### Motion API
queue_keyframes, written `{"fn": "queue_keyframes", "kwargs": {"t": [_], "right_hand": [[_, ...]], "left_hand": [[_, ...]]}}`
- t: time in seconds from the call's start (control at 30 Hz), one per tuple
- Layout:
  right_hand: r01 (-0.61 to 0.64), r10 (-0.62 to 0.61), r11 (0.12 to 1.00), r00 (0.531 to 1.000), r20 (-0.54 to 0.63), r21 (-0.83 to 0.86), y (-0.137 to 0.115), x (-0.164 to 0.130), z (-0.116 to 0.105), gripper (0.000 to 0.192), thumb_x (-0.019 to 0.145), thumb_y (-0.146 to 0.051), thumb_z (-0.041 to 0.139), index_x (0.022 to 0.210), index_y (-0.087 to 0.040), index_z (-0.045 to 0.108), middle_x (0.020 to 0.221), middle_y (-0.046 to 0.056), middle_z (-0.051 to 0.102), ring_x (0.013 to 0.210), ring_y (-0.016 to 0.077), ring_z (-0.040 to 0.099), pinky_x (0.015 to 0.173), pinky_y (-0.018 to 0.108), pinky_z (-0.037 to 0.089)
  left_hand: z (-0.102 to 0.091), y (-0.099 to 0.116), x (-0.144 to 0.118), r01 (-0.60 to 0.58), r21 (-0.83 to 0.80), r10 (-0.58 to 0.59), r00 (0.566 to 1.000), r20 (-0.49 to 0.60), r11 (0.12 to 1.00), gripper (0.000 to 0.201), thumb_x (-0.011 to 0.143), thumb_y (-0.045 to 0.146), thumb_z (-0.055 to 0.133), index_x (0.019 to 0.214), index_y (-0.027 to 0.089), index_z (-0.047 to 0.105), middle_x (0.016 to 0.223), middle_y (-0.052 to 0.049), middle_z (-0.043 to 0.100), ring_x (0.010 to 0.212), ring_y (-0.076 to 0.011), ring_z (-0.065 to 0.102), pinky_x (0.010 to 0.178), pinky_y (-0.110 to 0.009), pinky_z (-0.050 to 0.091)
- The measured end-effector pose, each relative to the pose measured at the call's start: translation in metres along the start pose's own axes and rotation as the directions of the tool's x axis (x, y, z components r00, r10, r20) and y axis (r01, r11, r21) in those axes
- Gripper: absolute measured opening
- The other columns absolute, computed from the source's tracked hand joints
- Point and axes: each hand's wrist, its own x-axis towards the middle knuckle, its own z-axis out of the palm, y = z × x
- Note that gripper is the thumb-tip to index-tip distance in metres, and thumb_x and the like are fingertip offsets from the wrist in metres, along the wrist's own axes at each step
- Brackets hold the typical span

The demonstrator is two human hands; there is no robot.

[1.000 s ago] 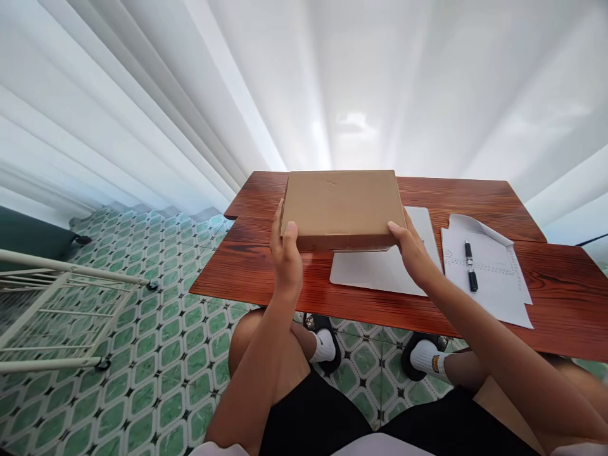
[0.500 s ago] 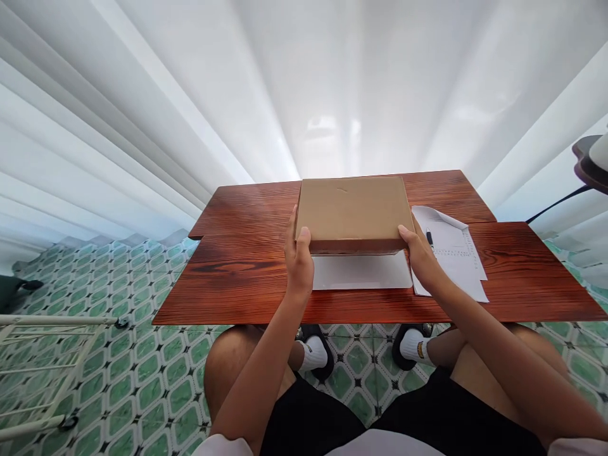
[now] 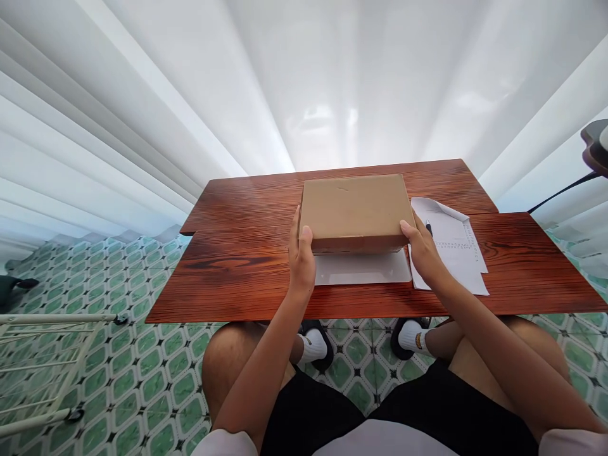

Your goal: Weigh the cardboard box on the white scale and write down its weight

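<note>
A brown cardboard box (image 3: 355, 209), closed, is held level between my two hands. My left hand (image 3: 302, 259) grips its left side, thumb on the near corner. My right hand (image 3: 420, 250) grips the right side, its thumb at the near right corner. Below the box lies a white flat sheet or tray (image 3: 363, 271), its far part hidden by the box. White papers (image 3: 456, 253) with printed marks lie by my right hand, one corner curled over. On them rests a dark pen (image 3: 429, 228), partly covered by my hand.
The dark red wooden table (image 3: 228, 272) has a stepped outline on its left and right. White curtains (image 3: 332, 82) hang behind it. A pale metal rack (image 3: 52, 367) on wheels stands at the lower left. Part of a dark object (image 3: 596, 149) shows at the right edge.
The view has shifted slightly, so the table sits a little higher in the frame. The white sheet below the box shows less than before. Both hands keep their hold on the box.
</note>
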Motion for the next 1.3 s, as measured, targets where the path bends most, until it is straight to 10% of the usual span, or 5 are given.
{"fn": "queue_keyframes", "kwargs": {"t": [1.13,1.3], "right_hand": [[-0.015,0.017,0.998,0.999,0.027,-0.069,0.009,0.003,-0.003,0.054,0.103,-0.058,0.046,0.147,-0.029,0.056,0.149,0.005,0.057,0.14,0.0294,0.05,0.125,0.049,0.03],[-0.017,0.02,0.989,1.0,0.017,-0.148,0.011,0.006,-0.01,0.062,0.103,-0.065,0.043,0.154,-0.029,0.048,0.16,0.005,0.045,0.152,0.0298,0.034,0.129,0.051,0.021]], "left_hand": [[-0.004,-0.002,-0.001,0.127,-0.005,-0.126,0.989,0.076,0.992,0.05,0.103,0.047,0.049,0.147,0.026,0.05,0.16,-0.003,0.041,0.15,-0.0192,0.035,0.126,-0.033,0.029],[-0.016,-0.002,0.01,0.094,0.05,-0.098,0.99,0.103,0.994,0.055,0.1,0.051,0.053,0.148,0.024,0.044,0.155,-0.01,0.045,0.145,-0.0222,0.043,0.119,-0.036,0.038]]}}
